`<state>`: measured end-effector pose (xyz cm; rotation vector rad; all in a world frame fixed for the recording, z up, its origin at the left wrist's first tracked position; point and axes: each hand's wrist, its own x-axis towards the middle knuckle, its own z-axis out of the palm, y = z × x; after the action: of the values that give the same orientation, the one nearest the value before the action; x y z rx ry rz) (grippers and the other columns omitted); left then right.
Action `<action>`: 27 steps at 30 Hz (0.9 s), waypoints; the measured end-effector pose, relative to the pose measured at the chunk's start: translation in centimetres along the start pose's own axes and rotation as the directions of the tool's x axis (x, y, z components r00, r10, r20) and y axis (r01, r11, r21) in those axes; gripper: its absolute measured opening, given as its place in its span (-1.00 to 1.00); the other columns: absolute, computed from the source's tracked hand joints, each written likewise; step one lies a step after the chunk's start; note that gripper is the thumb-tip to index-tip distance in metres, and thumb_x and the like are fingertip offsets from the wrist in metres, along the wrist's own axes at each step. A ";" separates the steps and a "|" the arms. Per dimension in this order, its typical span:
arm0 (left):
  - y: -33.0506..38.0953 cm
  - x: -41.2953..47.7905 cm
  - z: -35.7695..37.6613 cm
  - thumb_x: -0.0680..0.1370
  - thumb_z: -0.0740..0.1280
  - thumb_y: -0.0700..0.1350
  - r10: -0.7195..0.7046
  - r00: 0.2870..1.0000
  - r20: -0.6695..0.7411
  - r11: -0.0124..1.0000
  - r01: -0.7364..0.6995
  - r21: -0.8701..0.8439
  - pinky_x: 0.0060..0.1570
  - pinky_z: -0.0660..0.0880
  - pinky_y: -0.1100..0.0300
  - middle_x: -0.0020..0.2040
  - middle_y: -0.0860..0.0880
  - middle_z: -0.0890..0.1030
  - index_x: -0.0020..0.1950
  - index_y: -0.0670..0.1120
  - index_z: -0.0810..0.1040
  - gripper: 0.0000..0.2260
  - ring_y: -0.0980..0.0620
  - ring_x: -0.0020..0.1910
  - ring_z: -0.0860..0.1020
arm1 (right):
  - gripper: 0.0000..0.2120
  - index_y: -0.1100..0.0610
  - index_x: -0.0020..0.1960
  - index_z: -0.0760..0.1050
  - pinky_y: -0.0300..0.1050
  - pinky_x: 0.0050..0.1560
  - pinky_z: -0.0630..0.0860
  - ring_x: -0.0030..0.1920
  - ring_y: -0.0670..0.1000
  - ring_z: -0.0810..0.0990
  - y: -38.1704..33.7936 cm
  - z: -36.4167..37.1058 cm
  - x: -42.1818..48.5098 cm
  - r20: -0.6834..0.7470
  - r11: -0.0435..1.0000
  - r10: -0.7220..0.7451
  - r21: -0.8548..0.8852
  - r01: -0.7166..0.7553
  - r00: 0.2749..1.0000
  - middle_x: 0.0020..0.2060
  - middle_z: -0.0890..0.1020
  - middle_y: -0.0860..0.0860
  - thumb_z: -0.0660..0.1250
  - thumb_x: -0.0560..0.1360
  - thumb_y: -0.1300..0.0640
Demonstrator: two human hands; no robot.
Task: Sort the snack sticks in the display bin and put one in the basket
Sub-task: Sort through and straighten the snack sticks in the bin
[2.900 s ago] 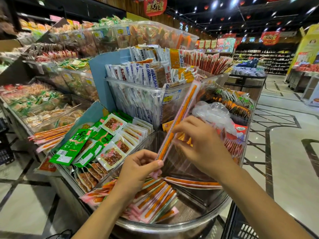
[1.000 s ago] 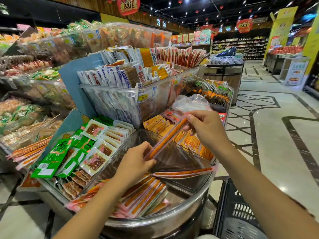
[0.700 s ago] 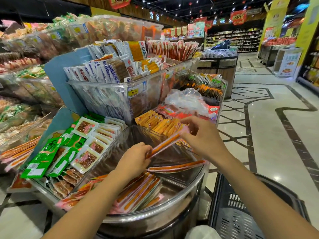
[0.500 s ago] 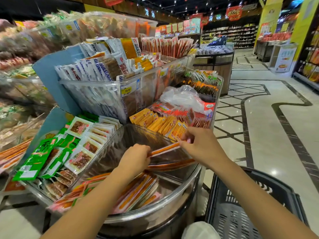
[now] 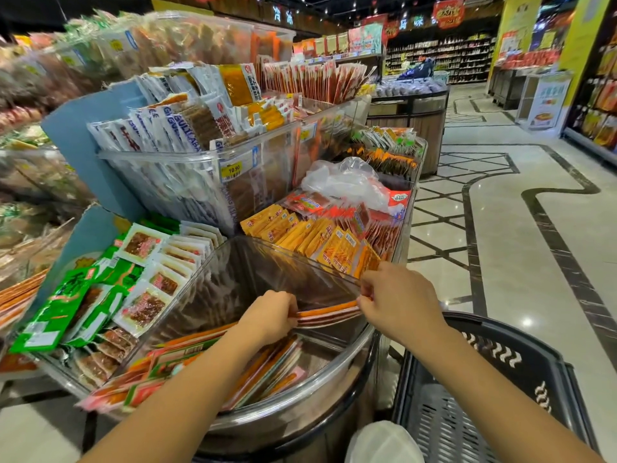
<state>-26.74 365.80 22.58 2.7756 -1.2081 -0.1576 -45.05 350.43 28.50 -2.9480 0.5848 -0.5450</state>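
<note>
Snack stick (image 5: 329, 315) now lowered flat at display bin (image 5: 337, 369) rim, no longer tilted up. Left hand (image 5: 268, 317) and right hand (image 5: 399, 300) pinch its ends. Basket (image 5: 500, 349) beside bin, lower right.

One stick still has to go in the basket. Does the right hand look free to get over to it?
Probably yes: the right hand pinches the snack stick directly beside the open-topped basket, with nothing visible between them, though the left hand must release.

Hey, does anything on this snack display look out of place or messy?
Yes. A crumpled clear plastic bag lies on top of the red packets behind the bin, unlike the neat rows around it. Some snack sticks also hang over the bin's left rim.
</note>
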 end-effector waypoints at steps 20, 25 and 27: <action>-11.7 -8.4 -8.0 0.57 0.32 0.04 0.133 0.788 -0.602 0.991 -0.110 0.075 0.18 0.51 -0.08 0.17 -0.06 0.61 0.17 -0.10 0.63 -0.71 -0.10 0.18 0.55 | -0.81 -0.08 0.14 0.62 0.02 0.07 0.57 0.01 -0.09 0.57 -11.1 1.4 2.3 0.196 0.832 -0.480 0.410 0.373 0.855 -0.02 0.62 -0.14 0.39 0.55 -0.06; -13.2 -9.1 -6.3 0.48 0.47 -0.07 0.110 0.835 -0.539 0.993 -0.111 0.030 0.37 0.41 -0.10 0.37 -0.07 0.51 0.41 -0.06 0.50 -0.51 -0.11 0.36 0.45 | -0.74 -0.04 0.21 0.61 -0.07 0.17 0.54 0.10 -0.11 0.57 -14.5 3.9 1.8 0.282 0.767 -0.592 0.482 0.422 0.755 0.10 0.63 -0.13 0.43 0.53 0.03; -13.2 -9.1 -6.2 0.48 0.49 -0.10 0.107 0.831 -0.546 0.993 -0.122 0.010 0.40 0.38 -0.06 0.38 -0.06 0.51 0.41 -0.06 0.50 -0.49 -0.10 0.37 0.44 | -0.72 -0.02 0.22 0.61 -0.14 0.19 0.51 0.14 -0.13 0.56 -15.0 4.6 1.6 0.269 0.747 -0.619 0.493 0.446 0.738 0.12 0.63 -0.12 0.43 0.51 0.06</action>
<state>-22.48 381.77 27.31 2.4437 -1.1842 0.5893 -36.72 363.75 26.98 -2.6577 -0.4232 -0.0234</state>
